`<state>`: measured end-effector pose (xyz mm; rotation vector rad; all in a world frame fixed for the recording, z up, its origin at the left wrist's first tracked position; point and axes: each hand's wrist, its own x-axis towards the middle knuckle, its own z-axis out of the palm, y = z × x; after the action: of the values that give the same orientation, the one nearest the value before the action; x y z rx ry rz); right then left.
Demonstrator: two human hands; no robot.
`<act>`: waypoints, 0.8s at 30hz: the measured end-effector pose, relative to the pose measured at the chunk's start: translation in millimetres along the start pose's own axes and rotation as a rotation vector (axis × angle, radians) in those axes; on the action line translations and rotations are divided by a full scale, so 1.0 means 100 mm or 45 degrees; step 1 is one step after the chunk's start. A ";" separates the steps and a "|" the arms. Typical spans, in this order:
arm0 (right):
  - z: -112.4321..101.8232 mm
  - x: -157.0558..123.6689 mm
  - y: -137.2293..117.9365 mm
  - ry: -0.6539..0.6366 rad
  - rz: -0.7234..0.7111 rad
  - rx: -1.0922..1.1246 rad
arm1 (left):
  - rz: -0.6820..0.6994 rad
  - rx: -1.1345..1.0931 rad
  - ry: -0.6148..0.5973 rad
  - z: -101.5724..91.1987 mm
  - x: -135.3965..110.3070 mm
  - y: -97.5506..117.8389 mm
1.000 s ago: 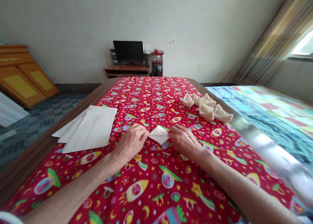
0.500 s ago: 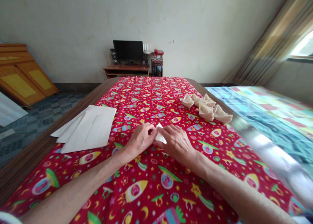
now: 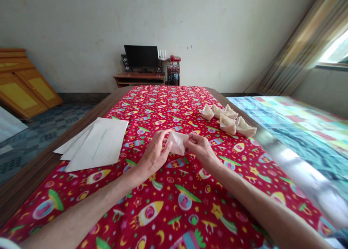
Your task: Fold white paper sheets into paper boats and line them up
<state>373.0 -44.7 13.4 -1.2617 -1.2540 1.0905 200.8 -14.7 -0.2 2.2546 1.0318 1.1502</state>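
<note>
A small folded white paper (image 3: pixel 178 143), roughly square with creases meeting near its middle, is held between my two hands over the red patterned tablecloth (image 3: pixel 152 212). My left hand (image 3: pixel 156 151) pinches its left edge between thumb and fingers. On the opposite side, my right hand (image 3: pixel 200 147) grips the right edge, fingertips pressed together. Beyond my right hand sit several stacked folded paper boats (image 3: pixel 227 124) with pointed tips, grouped near the table's right edge. To the left lies a fanned pile of white paper sheets (image 3: pixel 100 144).
Past the table's far end a monitor (image 3: pixel 141 56) with speakers stands on a wooden desk (image 3: pixel 139 75). A wooden cabinet (image 3: pixel 27 84) is on the left. On the right lies a bed (image 3: pixel 293 129) with a patterned cover, close to the table's side.
The paper, earlier a small pointed shape mostly covered by my fingers, now shows a flat square face. My hands have moved apart and lifted slightly, still holding it.
</note>
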 end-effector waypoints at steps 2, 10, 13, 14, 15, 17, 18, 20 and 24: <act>0.02 -0.01 0.01 -0.075 0.099 0.033 | -0.111 -0.121 -0.057 0.02 0.00 -0.06; -0.04 -0.08 0.15 0.030 -0.346 -1.216 | 0.052 0.144 -0.100 0.03 -0.04 -0.22; -0.07 -0.07 0.20 -0.038 -0.560 -1.337 | 0.172 0.304 -0.167 0.01 -0.08 -0.24; -0.08 -0.07 0.20 -0.075 -0.636 -1.331 | 0.186 0.333 -0.178 0.00 -0.08 -0.24; -0.09 -0.06 0.21 -0.107 -0.709 -1.323 | 0.194 0.354 -0.172 -0.02 -0.09 -0.24; -0.09 -0.04 0.22 -0.155 -0.827 -1.315 | 0.215 0.371 -0.137 -0.06 -0.09 -0.22; -0.09 -0.04 0.22 -0.177 -0.870 -1.312 | 0.237 0.366 -0.133 -0.08 -0.09 -0.22; -0.10 -0.04 0.23 -0.216 -0.917 -1.305 | 0.286 0.334 -0.169 -0.13 -0.11 -0.20; -0.12 -0.03 0.26 -0.276 -0.925 -1.331 | 0.299 0.240 -0.304 -0.20 -0.15 -0.19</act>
<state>387.1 -47.3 -11.6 -1.2026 -2.3508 -0.0271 170.9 -13.5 -8.6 2.6424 0.8281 0.8700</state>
